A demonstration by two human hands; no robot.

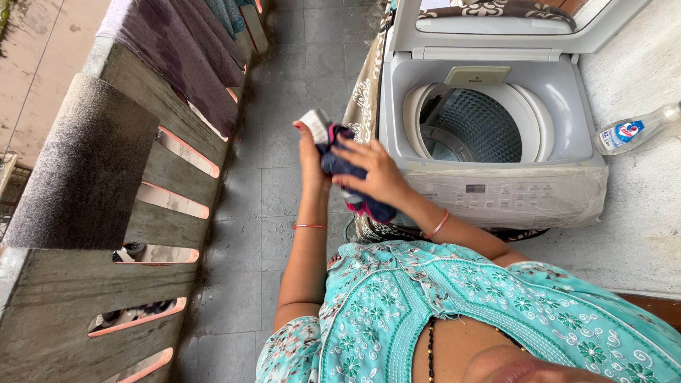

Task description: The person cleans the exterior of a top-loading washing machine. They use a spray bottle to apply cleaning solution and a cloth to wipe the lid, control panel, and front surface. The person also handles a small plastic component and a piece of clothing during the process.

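Both my hands hold a small dark blue garment (339,164) with pink trim and a white band, raised in front of me. My left hand (310,159) grips its upper left part near the white band. My right hand (376,170) clasps it from the right, fingers spread over the cloth. Just to the right stands a white top-loading washing machine (496,191) with its lid up and its drum (472,128) open; I cannot tell whether anything lies inside.
A concrete balcony wall (106,213) with slots runs along the left, and dark wet clothes (191,64) hang over its top. A grey tiled floor (277,106) lies between wall and machine. A clear plastic bottle (635,130) lies on the ledge at right.
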